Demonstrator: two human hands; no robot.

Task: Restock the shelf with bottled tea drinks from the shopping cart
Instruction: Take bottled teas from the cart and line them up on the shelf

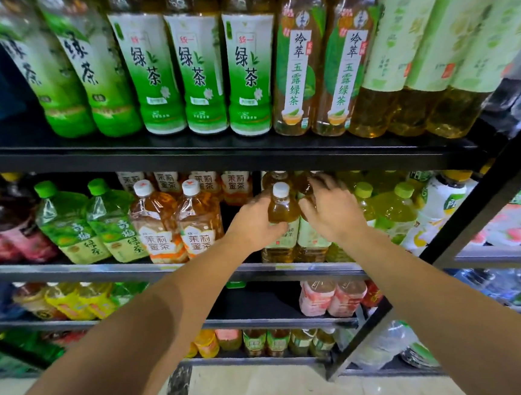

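Both arms reach forward, left hand [252, 226] and right hand [333, 213] fingers curled.

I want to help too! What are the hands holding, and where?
Left hand grips a white-capped tea bottle by its shoulder. Right hand grips the neighbouring bottle's upper part.

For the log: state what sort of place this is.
Most likely a shop's drinks aisle: tiered black shelf packed with rows of identical green tea bottles, and both hands setting a tea bottle into a row.
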